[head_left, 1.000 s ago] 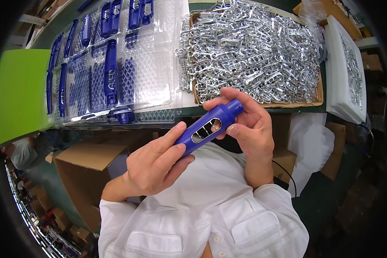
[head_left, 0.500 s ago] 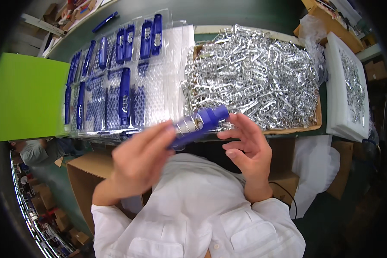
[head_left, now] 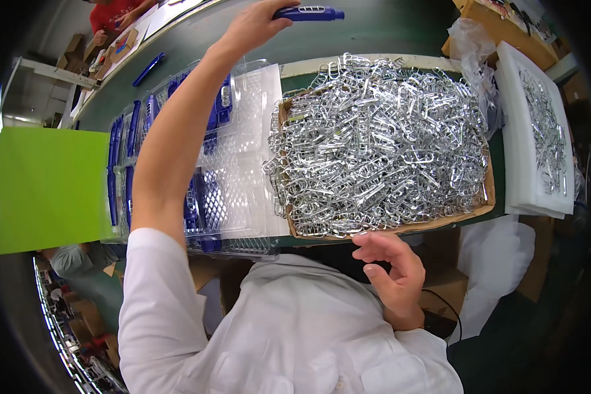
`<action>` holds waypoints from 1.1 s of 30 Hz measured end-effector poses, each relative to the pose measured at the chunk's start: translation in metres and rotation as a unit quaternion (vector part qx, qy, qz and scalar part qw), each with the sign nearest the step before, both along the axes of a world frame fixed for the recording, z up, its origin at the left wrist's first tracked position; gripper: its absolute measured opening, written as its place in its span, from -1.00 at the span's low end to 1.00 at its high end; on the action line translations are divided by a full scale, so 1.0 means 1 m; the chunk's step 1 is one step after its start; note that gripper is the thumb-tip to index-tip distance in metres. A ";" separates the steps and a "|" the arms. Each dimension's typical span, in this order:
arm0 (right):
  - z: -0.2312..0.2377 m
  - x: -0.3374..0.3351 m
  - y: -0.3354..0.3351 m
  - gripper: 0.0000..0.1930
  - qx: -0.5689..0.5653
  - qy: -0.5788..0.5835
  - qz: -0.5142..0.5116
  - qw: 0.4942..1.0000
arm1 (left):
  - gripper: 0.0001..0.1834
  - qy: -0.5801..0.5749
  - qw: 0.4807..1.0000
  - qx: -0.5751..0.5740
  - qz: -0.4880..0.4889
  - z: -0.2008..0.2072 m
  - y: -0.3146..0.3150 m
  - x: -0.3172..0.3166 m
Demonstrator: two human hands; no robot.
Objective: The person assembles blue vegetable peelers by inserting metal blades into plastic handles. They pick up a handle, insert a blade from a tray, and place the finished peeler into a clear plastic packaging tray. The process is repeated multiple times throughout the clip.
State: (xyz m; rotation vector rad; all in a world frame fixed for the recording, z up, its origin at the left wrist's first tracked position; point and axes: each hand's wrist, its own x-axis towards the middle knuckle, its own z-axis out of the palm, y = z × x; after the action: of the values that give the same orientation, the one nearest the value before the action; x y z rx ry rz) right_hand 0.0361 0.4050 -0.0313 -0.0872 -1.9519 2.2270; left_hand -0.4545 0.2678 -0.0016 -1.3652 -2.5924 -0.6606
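My left arm stretches over the tray to the far part of the bench. There my left hand (head_left: 264,25) is closed on one end of a long blue plastic housing (head_left: 316,13) with a bright metal piece set in its side. Whether the housing touches the bench top, I cannot tell. Beneath my forearm, a clear plastic tray (head_left: 246,148) holds several more blue housings, partly hidden by the arm. Empty and with fingers apart and half curled, my right hand (head_left: 400,272) hovers at the near edge of a cardboard box (head_left: 400,228) heaped with shiny bent metal clips (head_left: 387,144).
A bright green panel (head_left: 49,190) stands left of the tray. One blue housing (head_left: 148,69) lies loose behind it. White foam sheets (head_left: 528,144) bearing more clips are on the right, beside crumpled clear plastic (head_left: 471,52). Another person (head_left: 111,16) works at the far left.
From in front of my body, my left hand has carried the blue housing up to the far bench. My right hand is off the housing and slightly lower. The view has shifted.
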 end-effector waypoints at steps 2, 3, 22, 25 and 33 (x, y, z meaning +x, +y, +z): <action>-0.004 0.001 0.004 -0.53 0.011 0.003 -0.021 1.000 | -0.51 0.022 0.999 -0.019 -0.025 -0.015 0.009 -0.012; -0.004 0.003 0.005 -0.54 0.007 -0.002 -0.028 1.000 | -0.53 0.024 0.999 -0.002 -0.023 -0.020 -0.003 -0.015; -0.010 0.013 -0.012 -0.68 0.006 -0.031 -0.067 0.997 | -0.63 -0.115 0.967 -0.150 0.172 -0.010 -0.161 0.137; -0.007 0.024 -0.024 -0.69 -0.006 -0.059 -0.088 0.994 | -0.67 -0.128 0.975 -0.108 0.143 -0.020 -0.169 0.131; 0.004 0.038 -0.036 -0.62 0.016 -0.025 -0.122 0.992 | -0.58 -0.467 0.804 0.343 0.132 0.051 -0.221 0.185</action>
State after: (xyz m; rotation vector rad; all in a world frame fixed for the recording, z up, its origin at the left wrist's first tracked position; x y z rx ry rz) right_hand 0.0739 0.3687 -0.0277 -0.3598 -1.8862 2.0536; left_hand -0.2699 0.0468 0.0491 -0.4365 -2.4915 -2.3720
